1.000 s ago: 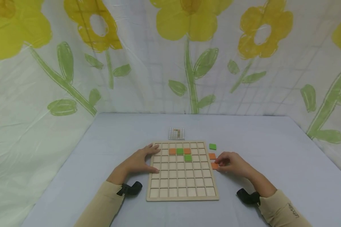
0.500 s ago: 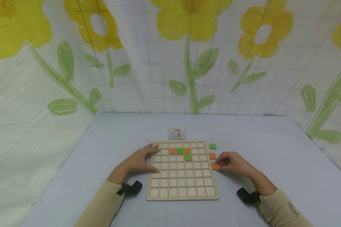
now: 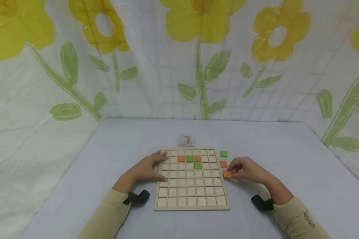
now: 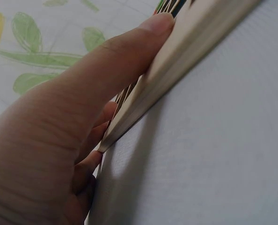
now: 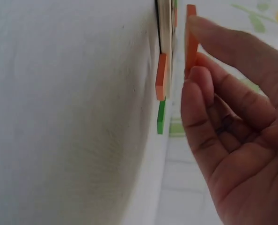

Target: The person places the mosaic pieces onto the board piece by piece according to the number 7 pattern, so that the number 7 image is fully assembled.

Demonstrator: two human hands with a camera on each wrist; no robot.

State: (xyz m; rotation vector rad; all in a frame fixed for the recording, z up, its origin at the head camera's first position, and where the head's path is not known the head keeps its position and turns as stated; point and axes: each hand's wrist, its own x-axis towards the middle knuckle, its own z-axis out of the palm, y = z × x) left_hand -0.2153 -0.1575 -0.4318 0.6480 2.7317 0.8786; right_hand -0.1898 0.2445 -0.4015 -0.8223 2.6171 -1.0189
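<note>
A wooden grid board (image 3: 192, 208) lies on the table, with orange and green square tiles set in several of its upper cells. My left hand (image 3: 146, 168) rests on the board's left side, thumb and fingers spread over the edge; the left wrist view shows the thumb (image 4: 129, 51) lying on the rim. Beyond the right edge, my right hand (image 3: 247, 170) pinches an orange tile (image 3: 227, 174) between thumb and fingers. In the right wrist view that orange tile (image 5: 191, 40) is raised off the table. Another orange tile (image 3: 223, 164) and a green tile (image 3: 224, 154) lie beside the board.
Behind the board lies a small pattern card (image 3: 185, 140) showing a grid with coloured squares. A white cloth (image 3: 131, 139) covers the table. At the back hangs a white curtain (image 3: 155, 86) printed with yellow flowers.
My right hand has lifted the orange tile from the table and shifted slightly up and right. The left hand and the board stay in place.
</note>
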